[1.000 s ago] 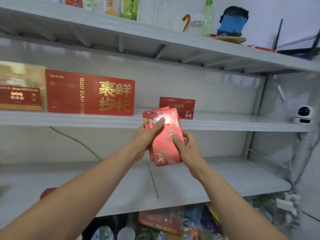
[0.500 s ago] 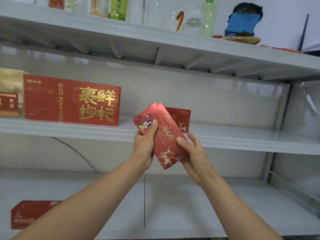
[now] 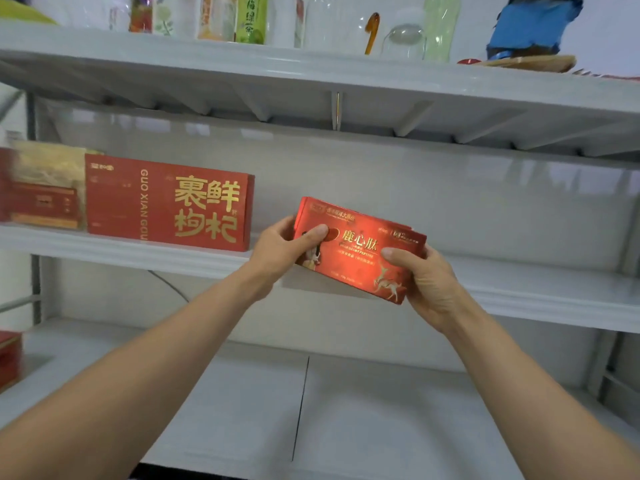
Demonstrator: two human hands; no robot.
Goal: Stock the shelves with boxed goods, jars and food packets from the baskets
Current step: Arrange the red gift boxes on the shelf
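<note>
Turned from a steep tilt to almost level, the red box (image 3: 356, 258) now sits at the centre of the frame, right in front of the lip of the middle shelf (image 3: 536, 296), its right end dipping slightly. The left hand (image 3: 280, 251) grips the box's left end, thumb pressed flat on the printed face and the other fingers curled out of sight behind it. The right hand (image 3: 426, 282) grips the right end the same way, thumb on the front and fingers wrapped round the back. A second red edge peeks out behind the upper right corner; whether it is another held box or one standing on the shelf, I cannot tell. At centre left the large red box (image 3: 166, 202) stands on the same shelf with a gold-and-red box (image 3: 45, 192) beside it, and bottles (image 3: 249, 19) line the top shelf (image 3: 311, 71). To do the placing well, level the box first, lift its lower edge clear of the lip, then slide it back upright with the face outward, close to the large red box but not nudging it, and release only once it stands steady.
</note>
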